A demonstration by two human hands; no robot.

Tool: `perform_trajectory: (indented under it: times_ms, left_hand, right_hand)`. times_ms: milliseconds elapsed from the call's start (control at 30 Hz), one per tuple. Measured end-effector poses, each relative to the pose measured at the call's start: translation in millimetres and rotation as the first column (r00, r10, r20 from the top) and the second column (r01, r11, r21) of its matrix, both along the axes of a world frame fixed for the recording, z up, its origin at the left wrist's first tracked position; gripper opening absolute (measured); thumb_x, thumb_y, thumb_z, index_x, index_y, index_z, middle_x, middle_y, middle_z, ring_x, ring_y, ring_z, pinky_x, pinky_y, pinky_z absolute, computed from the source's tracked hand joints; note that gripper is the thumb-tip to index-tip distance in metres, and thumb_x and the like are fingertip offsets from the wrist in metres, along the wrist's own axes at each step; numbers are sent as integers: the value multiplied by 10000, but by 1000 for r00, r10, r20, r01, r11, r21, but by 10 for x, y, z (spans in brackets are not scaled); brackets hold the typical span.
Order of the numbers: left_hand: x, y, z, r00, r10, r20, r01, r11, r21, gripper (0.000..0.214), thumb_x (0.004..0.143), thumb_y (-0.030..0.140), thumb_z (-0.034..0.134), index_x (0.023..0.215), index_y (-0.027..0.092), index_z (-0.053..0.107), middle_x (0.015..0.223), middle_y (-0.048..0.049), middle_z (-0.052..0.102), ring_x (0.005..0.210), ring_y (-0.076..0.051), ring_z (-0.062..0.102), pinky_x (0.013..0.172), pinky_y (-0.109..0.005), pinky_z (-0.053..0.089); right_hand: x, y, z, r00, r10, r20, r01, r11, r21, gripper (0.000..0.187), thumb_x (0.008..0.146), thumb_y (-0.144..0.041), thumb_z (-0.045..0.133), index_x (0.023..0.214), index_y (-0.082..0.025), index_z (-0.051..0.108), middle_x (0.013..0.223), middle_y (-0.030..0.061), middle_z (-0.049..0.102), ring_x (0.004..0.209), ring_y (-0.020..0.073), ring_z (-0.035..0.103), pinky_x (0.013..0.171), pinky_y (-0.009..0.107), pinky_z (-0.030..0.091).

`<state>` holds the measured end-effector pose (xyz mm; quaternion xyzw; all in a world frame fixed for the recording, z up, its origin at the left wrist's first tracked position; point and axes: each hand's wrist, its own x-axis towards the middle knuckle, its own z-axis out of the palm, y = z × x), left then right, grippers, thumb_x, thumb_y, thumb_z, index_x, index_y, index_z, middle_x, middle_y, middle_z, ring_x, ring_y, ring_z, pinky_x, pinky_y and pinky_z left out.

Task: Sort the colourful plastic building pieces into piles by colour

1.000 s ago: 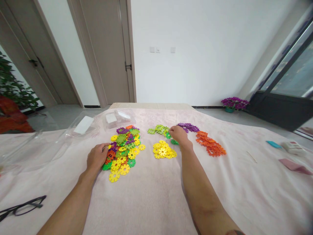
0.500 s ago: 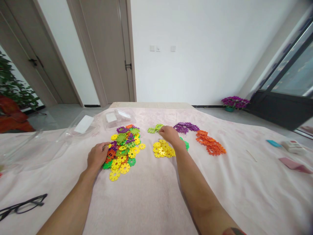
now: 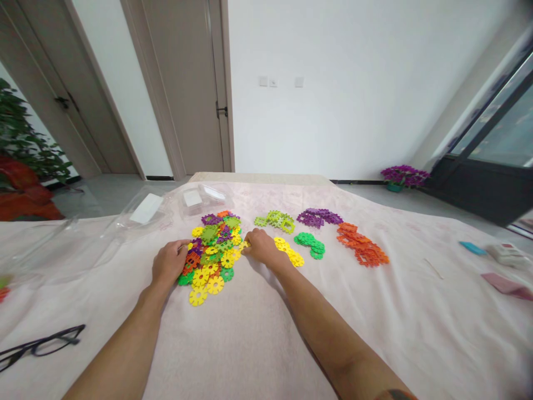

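The left hand (image 3: pixel 169 262) rests at the left edge of the mixed pile (image 3: pixel 210 250) of coloured discs on the pink cloth (image 3: pixel 258 333). Its fingers are curled against the pieces, and I cannot tell whether they grip one. The right hand (image 3: pixel 260 247) is at the pile's right edge, fingers bent onto a yellow disc (image 3: pixel 244 244); the grip cannot be told. Just right of it lie the yellow (image 3: pixel 290 253), green (image 3: pixel 310 244), lime (image 3: pixel 277 220), purple (image 3: pixel 318 216) and orange (image 3: pixel 362 248) piles.
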<state>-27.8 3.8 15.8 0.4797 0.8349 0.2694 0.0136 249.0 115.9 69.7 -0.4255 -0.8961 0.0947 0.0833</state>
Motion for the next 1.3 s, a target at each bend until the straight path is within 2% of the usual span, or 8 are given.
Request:
perform_trajectory:
  times_ms: [167,267,500,733,933,1100,1200,1300]
  left_hand:
    - [0,0,0,1000,2,-10,-2,1000,-1,411,948,384,416,1192,281,730,1272,-60,689,1145,-268,625,949,-376,482]
    - [10,-5,11,1000,5,-4,-5,1000,-3,413,945,390,418,1197,283,727,1272,-58,689,1146,-264,626,938,-369,484]
    - [13,-2,21,1000,5,12,-5,1000,-14,425,944,408,410,1200,281,725,1270,-57,691,1147,-267,622,931,-370,476]
    - [12,-7,21,1000,-6,5,6,1000,-8,435,943,403,400,1208,272,719,1269,-59,690,1154,-269,619,944,-377,471]
    - [16,-12,20,1000,-6,-4,6,1000,0,421,939,391,406,1185,277,728,1264,-62,688,1148,-271,618,946,-380,470]
    - [45,-18,42,1000,6,1,-6,1000,4,414,932,373,408,1171,281,733,1256,-61,690,1142,-277,623,941,-390,475]
    - [48,-19,51,1000,2,1,-2,1000,8,412,933,367,406,1160,278,737,1250,-62,693,1145,-276,622,949,-390,472]
    - [41,-17,49,1000,-8,-4,8,1000,6,417,938,372,401,1168,274,735,1246,-65,695,1142,-274,623,949,-389,471]
  right_hand:
    - [39,41,96,997,61,-50,-64,996,-67,244,867,-286,676,1101,-229,716,1051,34,732,937,180,629,742,246,410]
    - [116,121,179,995,66,-73,-71,995,-64,234,892,-247,617,1080,-229,755,1056,32,755,944,178,654,752,237,417]
    - [486,352,411,998,-54,-10,53,996,-68,232,867,-235,591,949,-194,804,948,44,777,866,182,681,688,230,415]
    - [731,372,584,981,-196,9,196,980,-39,246,883,-198,561,931,-177,802,944,78,777,855,197,684,677,240,412]
    - [534,309,515,998,-37,-40,36,999,-41,215,855,-183,609,957,-200,798,970,34,779,889,178,686,708,226,423]
    - [218,98,387,987,148,-69,-155,982,-108,190,833,-222,687,994,-189,784,960,33,770,848,171,677,707,234,435]
    - [12,-69,275,958,256,-131,-265,963,-52,212,842,-259,731,1040,-190,760,1022,46,751,913,188,663,757,254,455]
    - [-168,-225,139,894,399,-204,-391,917,81,243,895,-278,706,1123,-195,718,1129,73,712,1063,211,624,883,295,463]
